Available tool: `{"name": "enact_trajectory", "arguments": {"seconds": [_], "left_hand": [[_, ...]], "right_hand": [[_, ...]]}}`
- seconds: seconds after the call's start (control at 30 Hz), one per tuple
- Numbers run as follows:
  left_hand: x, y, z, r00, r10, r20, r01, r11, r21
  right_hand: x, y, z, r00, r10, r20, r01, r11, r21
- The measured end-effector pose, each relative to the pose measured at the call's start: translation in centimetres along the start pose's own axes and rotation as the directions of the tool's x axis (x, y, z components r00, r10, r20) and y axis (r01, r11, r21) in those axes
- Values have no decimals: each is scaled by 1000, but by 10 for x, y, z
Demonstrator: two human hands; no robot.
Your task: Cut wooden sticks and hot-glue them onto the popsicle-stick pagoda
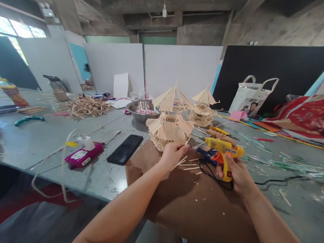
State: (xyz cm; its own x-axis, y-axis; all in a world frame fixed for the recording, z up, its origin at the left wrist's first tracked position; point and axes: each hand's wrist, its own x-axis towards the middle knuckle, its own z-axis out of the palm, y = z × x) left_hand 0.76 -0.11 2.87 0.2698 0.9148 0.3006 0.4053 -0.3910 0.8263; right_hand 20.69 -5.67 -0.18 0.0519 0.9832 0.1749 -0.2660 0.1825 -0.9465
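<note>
Holding the glue gun [223, 146] in your right hand [237, 172], nozzle toward the stick model [169, 131] at the back of the brown board [201, 209].
Your right fingers wrap the handle; your left hand [173, 154] has its fingers drawn together at the model's lower right edge, though I cannot tell what they pinch. Loose sticks [190, 169] lie between your hands, a blue tool [208, 156] just beside the gun. Behind stand a second model [201, 117], right, and the bowl [141, 118], left. Left of the board lie the phone [125, 149] and, farther out, the power strip [83, 156].
</note>
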Motion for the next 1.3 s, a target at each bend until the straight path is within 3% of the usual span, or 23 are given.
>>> {"name": "enact_trajectory", "arguments": {"seconds": [0.13, 0.27, 0.33, 0.47, 0.63, 0.9, 1.0, 1.13, 1.3], "left_hand": [[-3, -4, 1, 990, -91, 110, 110, 977, -184], [-8, -5, 9, 931, -113, 348, 247, 896, -369], [-10, -6, 15, 882, -98, 462, 297, 875, -382], [-12, -8, 25, 791, -89, 606, 354, 874, -334], [-12, -9, 32, 747, -74, 661, 380, 864, -332], [-13, -10, 32, 741, -63, 669, 393, 848, -356], [-12, -9, 32, 769, -77, 634, 383, 850, -361], [-10, -8, 32, 842, -141, 520, 382, 837, -391], [-9, -9, 32, 829, -169, 533, 398, 848, -351]], "right_hand": [[-1, 2, 2, 1000, -4, 6, 4, 1000, -26], [0, 3, 9, 994, -33, -101, 25, 996, -83], [1, 5, 13, 987, -58, -148, 41, 992, -118], [4, 13, 18, 987, -118, -109, 95, 976, -197], [3, 19, 20, 989, -89, -118, 54, 962, -267], [2, 17, 27, 990, -21, -137, -3, 985, -175], [2, 14, 29, 986, -44, -161, 13, 982, -187], [3, 16, 27, 980, -79, -182, 37, 974, -222], [4, 21, 23, 984, -87, -153, 51, 973, -225]]}}
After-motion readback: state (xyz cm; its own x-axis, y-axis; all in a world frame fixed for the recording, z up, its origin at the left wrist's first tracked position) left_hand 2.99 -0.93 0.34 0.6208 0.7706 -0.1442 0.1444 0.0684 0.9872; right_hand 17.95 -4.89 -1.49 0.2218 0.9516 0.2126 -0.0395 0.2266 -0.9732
